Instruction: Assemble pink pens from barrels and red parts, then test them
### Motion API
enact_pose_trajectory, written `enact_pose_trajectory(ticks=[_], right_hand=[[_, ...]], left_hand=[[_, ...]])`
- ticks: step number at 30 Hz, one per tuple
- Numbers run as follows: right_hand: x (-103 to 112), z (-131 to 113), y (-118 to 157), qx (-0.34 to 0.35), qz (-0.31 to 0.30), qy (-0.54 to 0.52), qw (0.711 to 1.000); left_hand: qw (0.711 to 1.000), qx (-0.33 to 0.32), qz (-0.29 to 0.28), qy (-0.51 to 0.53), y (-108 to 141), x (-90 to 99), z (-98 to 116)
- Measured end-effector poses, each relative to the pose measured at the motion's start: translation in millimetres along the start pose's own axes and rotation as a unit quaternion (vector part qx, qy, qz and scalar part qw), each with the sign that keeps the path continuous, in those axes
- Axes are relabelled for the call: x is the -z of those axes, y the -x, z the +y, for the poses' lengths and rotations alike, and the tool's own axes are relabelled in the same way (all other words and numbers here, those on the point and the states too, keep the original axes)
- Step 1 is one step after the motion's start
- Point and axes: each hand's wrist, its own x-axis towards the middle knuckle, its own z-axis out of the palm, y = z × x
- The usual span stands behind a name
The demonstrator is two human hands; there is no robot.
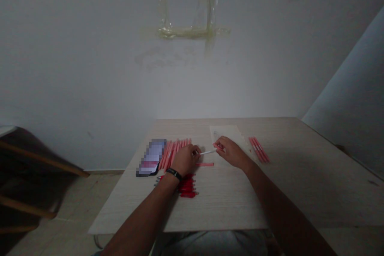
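My left hand [186, 159], with a black band on its wrist, pinches one end of a thin white rod [207, 152] that looks like a pen refill. At the rod's other end, the closed fingers of my right hand [231, 152] hold a small pink pen part [218, 146]. Whether rod and part touch is too small to tell. Below the rod lies a pink tube [207, 164], partly hidden by my left hand. Pink pens [169, 155] lie in a row left of that hand. Red pen parts [187, 187] lie under and beside my left wrist.
A phone [150, 159], blurred out, lies at the table's left side. Several pink pens [258, 150] sit together right of my right hand. Behind that hand is a pale, thin sheet [223, 130]. The wall [192, 88] stands behind the table [300, 168].
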Motion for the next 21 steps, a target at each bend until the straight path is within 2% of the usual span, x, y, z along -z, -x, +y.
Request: enact_pose_trajectory(ticks=[12, 21], right_hand=[[1.0, -3.3, -0.4, 0.016, -0.014, 0.023, 1.0], [-2.4, -2.4, 0.5, 0.019, -0.02, 0.022, 0.999]], left_hand=[[1.0, -0.011, 0.001, 0.003, -0.6, 0.1, 0.3], [1.0, 0.006, 0.007, 0.019, 0.1, -2.8, 0.1]])
